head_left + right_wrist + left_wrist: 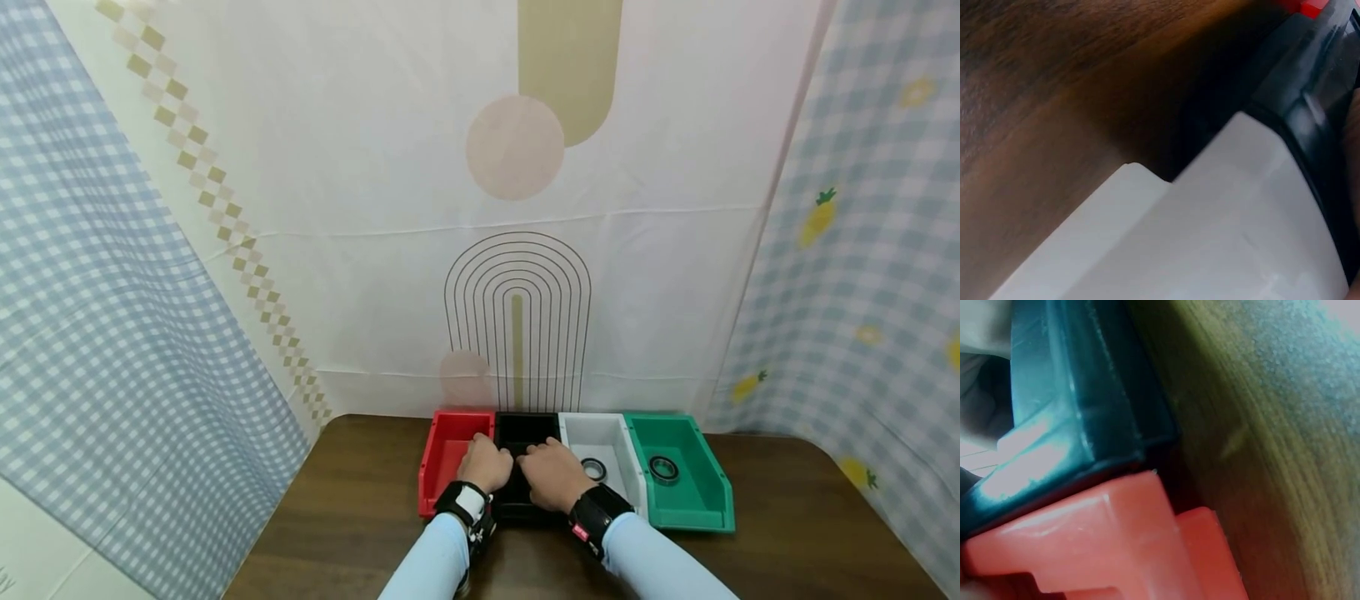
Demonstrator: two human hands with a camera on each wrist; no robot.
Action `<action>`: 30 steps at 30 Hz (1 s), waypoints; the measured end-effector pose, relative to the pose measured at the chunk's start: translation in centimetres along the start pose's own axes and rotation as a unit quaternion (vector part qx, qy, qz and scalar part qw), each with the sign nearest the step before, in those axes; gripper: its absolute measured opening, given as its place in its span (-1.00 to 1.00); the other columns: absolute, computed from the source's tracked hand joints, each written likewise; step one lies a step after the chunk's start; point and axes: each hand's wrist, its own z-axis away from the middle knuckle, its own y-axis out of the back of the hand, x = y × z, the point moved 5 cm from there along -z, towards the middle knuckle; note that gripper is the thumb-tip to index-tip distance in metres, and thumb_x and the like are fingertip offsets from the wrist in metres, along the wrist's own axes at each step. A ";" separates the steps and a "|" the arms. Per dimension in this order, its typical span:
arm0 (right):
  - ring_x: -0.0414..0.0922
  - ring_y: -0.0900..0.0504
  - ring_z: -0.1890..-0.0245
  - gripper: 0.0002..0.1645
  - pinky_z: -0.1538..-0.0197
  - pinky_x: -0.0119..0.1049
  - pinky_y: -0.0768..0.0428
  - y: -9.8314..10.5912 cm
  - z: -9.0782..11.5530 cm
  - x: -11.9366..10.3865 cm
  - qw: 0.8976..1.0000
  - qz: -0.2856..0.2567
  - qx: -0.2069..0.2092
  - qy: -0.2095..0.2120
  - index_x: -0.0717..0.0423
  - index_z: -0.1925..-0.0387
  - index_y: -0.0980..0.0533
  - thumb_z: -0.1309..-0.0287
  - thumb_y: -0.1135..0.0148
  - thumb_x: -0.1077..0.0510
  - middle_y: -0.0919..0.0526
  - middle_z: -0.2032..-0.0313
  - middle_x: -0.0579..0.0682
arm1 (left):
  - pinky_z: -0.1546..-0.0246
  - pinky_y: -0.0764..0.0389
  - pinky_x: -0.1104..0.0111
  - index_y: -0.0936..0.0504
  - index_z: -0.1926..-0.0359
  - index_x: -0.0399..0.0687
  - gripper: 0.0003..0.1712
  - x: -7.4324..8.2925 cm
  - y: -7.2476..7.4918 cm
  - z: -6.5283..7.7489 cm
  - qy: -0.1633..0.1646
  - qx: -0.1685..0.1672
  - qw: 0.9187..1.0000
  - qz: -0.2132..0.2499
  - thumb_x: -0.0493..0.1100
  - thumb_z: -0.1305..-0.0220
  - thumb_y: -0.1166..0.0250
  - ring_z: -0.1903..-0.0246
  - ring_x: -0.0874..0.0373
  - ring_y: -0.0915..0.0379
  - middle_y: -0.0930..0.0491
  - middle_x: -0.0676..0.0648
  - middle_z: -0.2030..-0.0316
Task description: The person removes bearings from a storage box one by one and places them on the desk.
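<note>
In the head view my left hand (486, 463) is over the wall between the red bin (435, 479) and the black bin (525, 427). My right hand (553, 473) faces it over the boundary of the black bin and the white bin (611, 429). Both hands have bent fingers, close together above the black bin; what the fingertips touch or hold is hidden. In the left wrist view, fingers (982, 400) show at the black bin's inner side. Only a sliver of the right hand (1354, 156) appears in the right wrist view. One bearing ring (594, 469) lies in the white bin.
A green bin (697, 492) with another bearing ring (663, 469) stands at the row's right end. The four-sided bins stand side by side on a brown wooden table (345, 500). Behind hangs a patterned cloth (375, 317), with checked cloths (862, 333) at the sides.
</note>
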 end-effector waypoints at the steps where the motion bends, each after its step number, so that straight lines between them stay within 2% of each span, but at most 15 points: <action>1: -0.11 -0.70 0.20 -0.67 0.10 -0.21 -0.49 0.0 0.0 0.0 1.000 0.000 0.000 0.000 -0.03 0.11 -0.76 -0.03 -0.53 0.05 -0.78 0.24 -0.07 | -0.15 -0.62 -0.17 -0.43 -0.31 -0.49 -0.37 0.0 0.0 0.0 0.001 0.001 1.000 0.001 -0.05 -0.46 -0.22 -0.10 -0.36 -0.63 -0.59 -0.41 -0.24; 7: -0.11 -0.70 0.21 -0.68 0.12 -0.21 -0.48 -0.1 0.0 -0.1 1.000 0.000 0.008 0.003 -0.03 0.14 -0.76 -0.02 -0.54 0.04 -0.78 0.25 -0.06 | -0.16 -0.62 -0.16 -0.43 -0.32 -0.48 -0.36 0.0 0.0 0.1 0.007 0.002 1.000 -0.002 -0.05 -0.46 -0.23 -0.12 -0.34 -0.63 -0.59 -0.40 -0.25; 13: -0.11 -0.70 0.21 -0.70 0.12 -0.22 -0.49 0.0 0.0 0.0 1.000 0.009 0.018 0.005 -0.03 0.14 -0.77 -0.03 -0.53 0.04 -0.77 0.26 -0.06 | -0.11 -0.64 -0.16 -0.45 -0.28 -0.46 -0.40 -0.2 -0.2 -0.2 0.000 -0.005 1.000 -0.003 -0.05 -0.46 -0.21 -0.07 -0.33 -0.64 -0.61 -0.39 -0.20; 18: -0.10 -0.70 0.18 -0.67 0.09 -0.21 -0.51 0.0 0.0 0.1 1.000 0.008 0.013 0.002 -0.02 0.11 -0.77 -0.03 -0.53 0.04 -0.78 0.23 -0.05 | -0.10 -0.65 -0.15 -0.45 -0.29 -0.47 -0.39 -0.2 -0.4 -0.3 0.000 -0.006 1.000 -0.001 -0.05 -0.47 -0.21 -0.07 -0.33 -0.65 -0.61 -0.39 -0.20; 25: -0.09 -0.69 0.17 -0.59 0.09 -0.20 -0.50 -0.1 0.2 0.2 1.000 -0.004 0.017 0.000 0.01 0.03 -0.76 -0.03 -0.53 0.04 -0.77 0.22 -0.04 | -0.15 -0.63 -0.16 -0.41 -0.33 -0.48 -0.36 -0.2 -0.5 -0.4 -0.001 -0.012 1.000 -0.002 -0.04 -0.47 -0.20 -0.12 -0.36 -0.62 -0.58 -0.41 -0.26; 30: -0.08 -0.69 0.15 -0.56 0.05 -0.18 -0.52 0.0 0.2 0.1 1.000 -0.021 0.023 0.003 0.03 0.00 -0.76 -0.02 -0.52 0.06 -0.78 0.19 -0.05 | -0.22 -0.59 -0.19 -0.34 -0.39 -0.51 -0.30 -0.2 -0.2 -0.2 0.002 -0.021 1.000 0.020 -0.04 -0.49 -0.18 -0.19 -0.39 -0.57 -0.51 -0.44 -0.34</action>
